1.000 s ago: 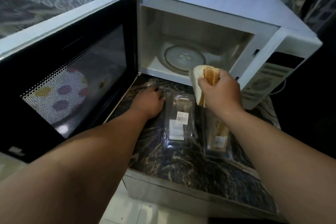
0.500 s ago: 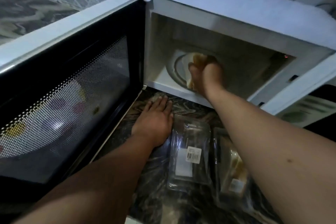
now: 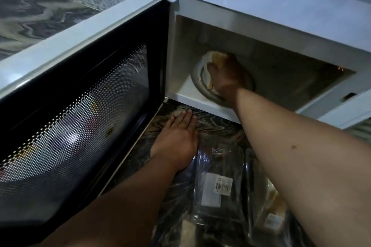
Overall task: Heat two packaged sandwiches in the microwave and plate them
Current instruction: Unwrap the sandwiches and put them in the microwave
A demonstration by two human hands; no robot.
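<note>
My right hand [image 3: 226,75] is deep inside the open white microwave [image 3: 261,6], closed around an unwrapped sandwich [image 3: 215,58] that rests on the glass turntable [image 3: 197,78]. My left hand [image 3: 176,136] lies flat, palm down, on the dark marble counter just below the microwave's opening. Beside it lies an empty clear plastic package [image 3: 218,184] with a barcode label. To its right a second clear package [image 3: 275,212], partly hidden by my right forearm, still holds a sandwich.
The microwave door [image 3: 80,116] stands swung wide to the left, its black mesh window facing me. The control panel [image 3: 353,110] shows at the right edge. Patterned tiles line the wall behind. The marble counter [image 3: 168,206] carries both packages.
My right hand carried the sandwich from in front of the microwave into the cavity and onto the turntable. My view moved closer. The left hand flattened on the counter.
</note>
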